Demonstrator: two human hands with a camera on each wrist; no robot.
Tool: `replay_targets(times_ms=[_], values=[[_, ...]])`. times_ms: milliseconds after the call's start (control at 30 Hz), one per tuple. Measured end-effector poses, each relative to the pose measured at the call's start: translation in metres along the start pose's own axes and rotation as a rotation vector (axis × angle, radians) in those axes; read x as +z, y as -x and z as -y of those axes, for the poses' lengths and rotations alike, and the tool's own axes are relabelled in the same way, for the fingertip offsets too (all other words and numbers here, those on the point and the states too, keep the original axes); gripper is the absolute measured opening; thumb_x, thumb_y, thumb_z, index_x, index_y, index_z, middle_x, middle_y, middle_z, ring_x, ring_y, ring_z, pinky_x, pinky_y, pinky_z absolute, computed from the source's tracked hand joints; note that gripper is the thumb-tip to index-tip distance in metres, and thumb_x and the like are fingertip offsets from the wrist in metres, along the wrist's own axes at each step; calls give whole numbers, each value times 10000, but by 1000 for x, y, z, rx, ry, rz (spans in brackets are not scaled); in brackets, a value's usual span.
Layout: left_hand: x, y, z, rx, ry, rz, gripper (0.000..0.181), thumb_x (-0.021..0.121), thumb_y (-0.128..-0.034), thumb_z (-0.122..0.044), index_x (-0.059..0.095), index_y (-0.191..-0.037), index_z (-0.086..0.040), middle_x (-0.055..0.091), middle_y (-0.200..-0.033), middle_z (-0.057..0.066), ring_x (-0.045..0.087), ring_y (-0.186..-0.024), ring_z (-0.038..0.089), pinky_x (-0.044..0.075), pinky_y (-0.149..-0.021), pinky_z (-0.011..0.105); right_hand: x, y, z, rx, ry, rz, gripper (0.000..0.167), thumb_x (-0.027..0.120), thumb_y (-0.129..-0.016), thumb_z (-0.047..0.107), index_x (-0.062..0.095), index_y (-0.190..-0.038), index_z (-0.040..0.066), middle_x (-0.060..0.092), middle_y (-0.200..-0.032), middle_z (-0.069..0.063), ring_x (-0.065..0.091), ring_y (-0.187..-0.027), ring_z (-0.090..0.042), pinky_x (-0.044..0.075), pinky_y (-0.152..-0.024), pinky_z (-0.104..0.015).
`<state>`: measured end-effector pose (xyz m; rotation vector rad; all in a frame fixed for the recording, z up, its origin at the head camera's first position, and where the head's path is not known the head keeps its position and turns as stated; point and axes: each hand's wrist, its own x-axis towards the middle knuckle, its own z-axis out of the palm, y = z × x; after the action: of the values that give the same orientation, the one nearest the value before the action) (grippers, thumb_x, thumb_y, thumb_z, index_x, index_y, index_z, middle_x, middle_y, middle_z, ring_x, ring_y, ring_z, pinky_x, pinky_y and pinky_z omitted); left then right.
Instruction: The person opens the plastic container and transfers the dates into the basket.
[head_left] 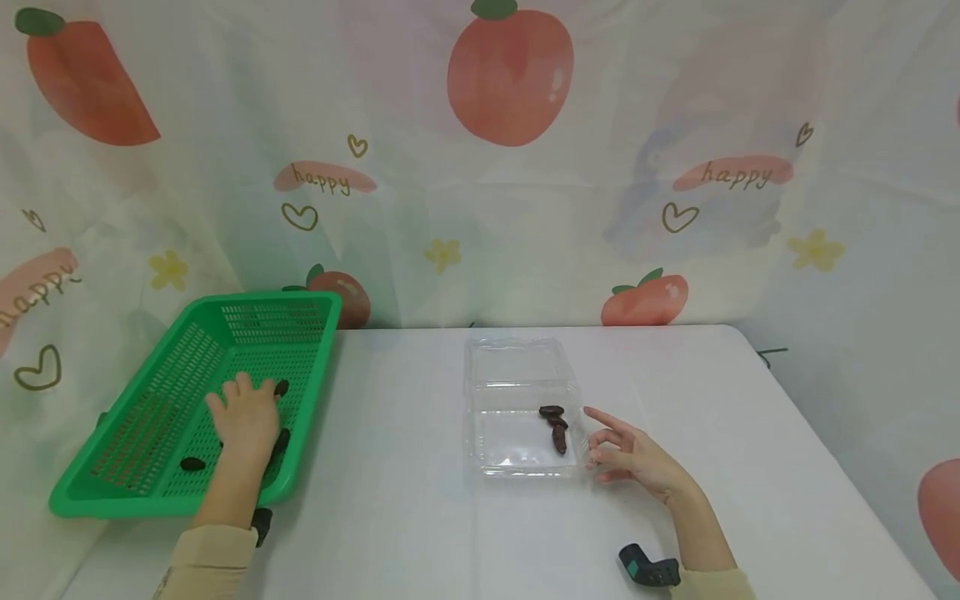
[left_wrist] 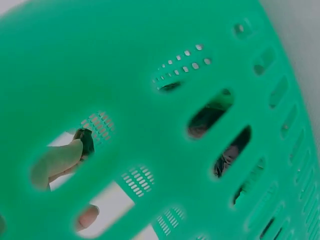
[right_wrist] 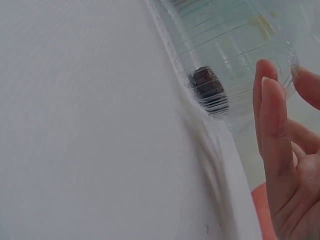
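Note:
My left hand (head_left: pixel 247 425) reaches down into a green plastic basket (head_left: pixel 309 400). In the left wrist view, through the basket's slots, its fingers (left_wrist: pixel 62 159) hold a dark brown date (left_wrist: pixel 86 142) at their tips; part of the grip is hidden. Other dates, among them one at the left (head_left: pixel 192 463), lie in the basket. My right hand (head_left: pixel 637 458) is at the right side of a clear plastic clamshell box (head_left: pixel 502 433), fingers mostly extended and loose. One fingertip (right_wrist: pixel 305 82) touches the box's edge. A few wrinkled dates (head_left: pixel 559 439) lie inside the box's near half.
The box's lid (head_left: pixel 517 360) lies open toward the back of the white table (head_left: pixel 397 500). A patterned curtain (head_left: pixel 405 100) hangs behind the table and at its sides. Dark wrist cameras (head_left: pixel 648 568) sit at both wrists.

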<state>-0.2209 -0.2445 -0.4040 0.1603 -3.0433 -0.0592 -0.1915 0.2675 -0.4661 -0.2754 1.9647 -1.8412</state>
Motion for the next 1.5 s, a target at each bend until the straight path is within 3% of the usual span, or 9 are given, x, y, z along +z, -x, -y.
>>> replay_targets(times_ms=[167, 433, 733, 1033, 1200, 1333, 1500], values=[[4, -1, 0, 28, -11, -19, 307, 444, -945, -73, 492, -1218, 58, 350, -1053, 329, 333, -973, 466, 246, -841, 601, 0, 1, 0, 0, 3, -1, 718, 576, -883, 54, 135, -1448, 20, 499, -925, -18, 601, -758, -100, 534, -676, -315], [5, -2, -1, 46, 45, -84, 282, 465, -935, -75, 490, -1185, 53, 339, -1022, 306, 321, -953, 458, 223, -833, 597, 0, 0, 0, 13, 20, -19, 707, 577, -882, 58, 153, -1447, 31, 504, -919, -5, 612, -768, -113, 533, -670, -316], [-1, -1, -11, 101, 108, -228, 212, 521, -916, -96, 491, -1089, 24, 324, -950, 246, 307, -870, 416, 206, -796, 568, 1, 1, 1, 18, 23, -22, 727, 583, -877, 63, 132, -1444, 10, 506, -907, 6, 619, -774, -121, 533, -670, -327], [-11, 1, -52, 207, 92, -438, 167, 601, -879, -133, 490, -966, -42, 366, -904, 189, 355, -827, 369, 259, -798, 540, 1, 1, 0, 21, 17, -18, 717, 579, -876, 55, 146, -1446, 25, 499, -914, 3, 619, -770, -115, 533, -673, -326], [-6, 2, -82, 296, 71, -522, 207, 663, -836, -156, 492, -917, -73, 386, -865, 156, 357, -770, 327, 277, -755, 491, 1, 1, 0, 22, 11, -17, 719, 579, -876, 54, 143, -1447, 26, 495, -913, 4, 615, -766, -107, 532, -670, -320], [2, 3, -108, 364, 62, -527, 195, 680, -824, -171, 536, -936, -102, 417, -844, 126, 383, -767, 294, 292, -748, 458, 2, 1, 1, 22, 19, -21, 716, 578, -876, 54, 145, -1446, 23, 500, -911, 4, 619, -769, -114, 532, -668, -316], [12, 6, -139, 444, 79, -429, 204, 650, -851, -191, 558, -1028, -150, 437, -869, 91, 423, -826, 271, 308, -812, 456, 2, 1, 1, 18, 26, -24, 716, 579, -875, 50, 146, -1444, 18, 499, -913, -5, 618, -766, -124, 533, -666, -314]])
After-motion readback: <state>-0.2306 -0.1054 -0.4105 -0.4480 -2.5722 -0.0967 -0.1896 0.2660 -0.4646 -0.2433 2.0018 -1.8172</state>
